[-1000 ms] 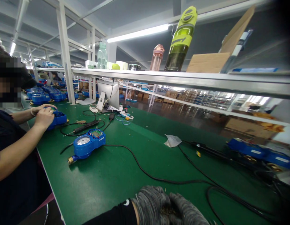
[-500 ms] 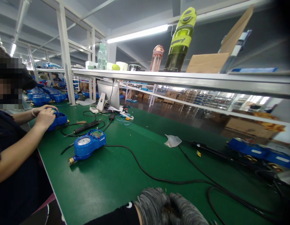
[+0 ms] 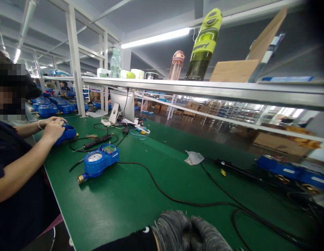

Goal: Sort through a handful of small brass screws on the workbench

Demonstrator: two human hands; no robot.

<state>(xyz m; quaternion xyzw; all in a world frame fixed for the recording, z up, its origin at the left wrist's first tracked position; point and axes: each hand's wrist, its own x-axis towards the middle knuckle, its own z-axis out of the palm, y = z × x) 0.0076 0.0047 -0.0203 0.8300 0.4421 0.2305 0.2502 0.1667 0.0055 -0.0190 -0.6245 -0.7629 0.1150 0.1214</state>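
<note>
Both gloved hands low at the near edge, pressed together: left hand (image 3: 172,228) and right hand (image 3: 207,237), fingers curled inward and cupped against each other around something small and dark between the palms. Cannot tell what it is, nor whether the curled fingers truly pinch it or only shelter it; partly cut off by the bottom of the view.

Just beyond the knuckles, a few tiny yellowish specks on the green table (image 3: 130,198). Farther out from the fingertips, a black cable (image 3: 162,191) running crosswise, left to right. Up and to the left of the left hand's fingers, well apart, a blue meter (image 3: 99,161) lying flat, its long axis slanting from a brass end toward the near left up to a small screen at the far right; nearer the left hand than the right. Ahead of the right hand's fingers and well apart, a crumpled clear bag (image 3: 193,157). Far off to the right, more blue meters (image 3: 293,171), blurred.

At far left, another person's hands (image 3: 53,127) resting on a separate blue meter, apart from the gloved pair. Above, a shelf (image 3: 204,89) carrying bottles and cardboard.
</note>
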